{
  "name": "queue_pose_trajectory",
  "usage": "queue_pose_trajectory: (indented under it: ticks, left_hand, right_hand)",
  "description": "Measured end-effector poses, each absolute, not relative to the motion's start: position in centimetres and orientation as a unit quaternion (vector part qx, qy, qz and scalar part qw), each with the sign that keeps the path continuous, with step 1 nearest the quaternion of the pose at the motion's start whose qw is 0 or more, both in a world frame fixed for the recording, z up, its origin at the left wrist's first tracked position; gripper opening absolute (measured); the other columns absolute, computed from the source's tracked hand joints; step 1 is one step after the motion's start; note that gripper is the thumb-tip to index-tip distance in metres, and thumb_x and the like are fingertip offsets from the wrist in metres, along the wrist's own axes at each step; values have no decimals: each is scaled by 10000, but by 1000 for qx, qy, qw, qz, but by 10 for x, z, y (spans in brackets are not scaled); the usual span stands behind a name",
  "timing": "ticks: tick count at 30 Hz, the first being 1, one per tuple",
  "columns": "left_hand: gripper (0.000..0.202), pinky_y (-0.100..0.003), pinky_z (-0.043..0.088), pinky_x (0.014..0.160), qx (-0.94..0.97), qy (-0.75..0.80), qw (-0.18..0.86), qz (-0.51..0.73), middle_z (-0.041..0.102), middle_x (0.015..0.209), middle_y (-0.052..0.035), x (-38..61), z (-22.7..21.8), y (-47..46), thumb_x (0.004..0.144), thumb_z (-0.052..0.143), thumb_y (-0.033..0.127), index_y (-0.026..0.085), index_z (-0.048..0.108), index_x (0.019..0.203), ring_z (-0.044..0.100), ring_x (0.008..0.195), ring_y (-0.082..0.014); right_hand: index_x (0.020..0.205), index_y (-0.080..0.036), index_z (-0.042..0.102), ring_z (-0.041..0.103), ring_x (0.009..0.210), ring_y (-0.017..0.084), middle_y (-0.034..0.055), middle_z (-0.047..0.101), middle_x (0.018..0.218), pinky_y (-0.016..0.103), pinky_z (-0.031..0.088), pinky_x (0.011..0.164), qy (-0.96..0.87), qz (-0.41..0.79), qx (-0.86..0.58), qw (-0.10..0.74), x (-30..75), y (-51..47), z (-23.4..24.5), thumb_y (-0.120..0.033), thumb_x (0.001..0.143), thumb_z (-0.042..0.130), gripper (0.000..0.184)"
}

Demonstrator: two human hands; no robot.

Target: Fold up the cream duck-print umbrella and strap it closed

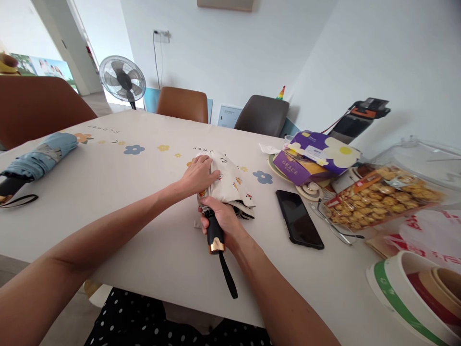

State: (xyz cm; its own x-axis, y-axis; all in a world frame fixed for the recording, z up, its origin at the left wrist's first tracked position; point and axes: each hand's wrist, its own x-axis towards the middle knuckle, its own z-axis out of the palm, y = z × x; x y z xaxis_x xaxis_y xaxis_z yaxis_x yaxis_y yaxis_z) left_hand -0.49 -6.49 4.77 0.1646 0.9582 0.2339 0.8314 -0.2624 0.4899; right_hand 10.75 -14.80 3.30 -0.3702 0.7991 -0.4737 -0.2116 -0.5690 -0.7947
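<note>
A folded cream umbrella (230,185) with small printed figures lies on the white table (118,187) in front of me. My right hand (224,218) is closed round its black handle (215,236), which ends in a gold band and a black wrist strap (228,276). My left hand (199,175) rests on the left side of the folded canopy, fingers curled over the fabric.
A black phone (298,218) lies right of the umbrella. Behind it sit a purple box (313,156), a packet of biscuits (382,197), glasses (333,223) and stacked bowls (421,293). A folded blue umbrella (38,161) lies at far left. Chairs and a fan (122,79) stand beyond.
</note>
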Motion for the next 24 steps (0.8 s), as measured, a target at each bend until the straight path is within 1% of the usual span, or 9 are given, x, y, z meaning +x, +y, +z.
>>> queue_pose_trajectory:
  ticks: [3, 6, 11, 13, 16, 19, 22, 24]
  left_hand:
    - [402, -366, 255, 1030, 759, 589, 122, 248, 416, 1338, -115, -5, 47, -65, 814, 420, 378, 175, 526, 1145, 283, 1295, -261]
    - [403, -384, 259, 1026, 761, 586, 127, 247, 411, 1337, -120, -5, 48, -66, 814, 422, 366, 177, 528, 1154, 294, 1284, -278]
    - [356, -405, 317, 960, 773, 575, 123, 238, 473, 1247, -130, -5, 49, -67, 821, 408, 335, 164, 557, 1096, 385, 1188, -308]
    - [331, -417, 316, 955, 772, 571, 129, 247, 484, 1226, -131, -5, 49, -68, 816, 420, 325, 166, 567, 1067, 388, 1179, -315]
    - [332, -425, 297, 971, 769, 569, 142, 255, 471, 1243, -141, -5, 50, -68, 813, 423, 334, 161, 560, 1061, 362, 1206, -322]
    - [392, -405, 273, 999, 760, 580, 149, 253, 442, 1284, -141, -3, 52, -69, 799, 442, 401, 158, 518, 1098, 321, 1252, -306]
    - [544, -406, 252, 1019, 728, 596, 176, 289, 368, 1353, -154, -2, 52, -70, 729, 529, 485, 151, 446, 1150, 238, 1306, -300]
    - [628, -421, 236, 1031, 696, 609, 196, 326, 323, 1383, -161, -1, 53, -70, 677, 586, 508, 154, 409, 1165, 194, 1327, -303]
  right_hand:
    - [674, -151, 514, 426, 331, 79, -22, 495, 477, 205, 379, 323, -329, 761, -449, 335, 107, -148, 34, -319, 719, 606, 197]
    - [694, -155, 515, 419, 326, 82, -30, 478, 466, 208, 380, 319, -324, 759, -454, 334, 107, -148, 33, -313, 716, 608, 184]
    - [672, -151, 518, 422, 329, 81, -21, 488, 467, 207, 383, 325, -331, 765, -447, 326, 107, -147, 29, -331, 724, 597, 204]
    - [664, -152, 516, 427, 329, 83, -21, 489, 459, 204, 382, 325, -334, 764, -448, 325, 108, -147, 28, -334, 723, 597, 208]
    - [661, -152, 513, 431, 326, 86, -21, 483, 445, 200, 374, 318, -334, 760, -457, 320, 109, -147, 30, -333, 724, 595, 208]
    - [659, -148, 514, 431, 326, 85, -16, 488, 456, 207, 384, 319, -335, 755, -461, 325, 108, -148, 32, -324, 725, 592, 204]
    - [668, -141, 528, 439, 327, 89, -9, 514, 492, 223, 401, 313, -344, 736, -471, 343, 105, -149, 32, -298, 701, 601, 176]
    - [664, -140, 525, 442, 323, 94, -6, 527, 501, 232, 402, 302, -354, 718, -488, 348, 102, -151, 32, -276, 681, 601, 157]
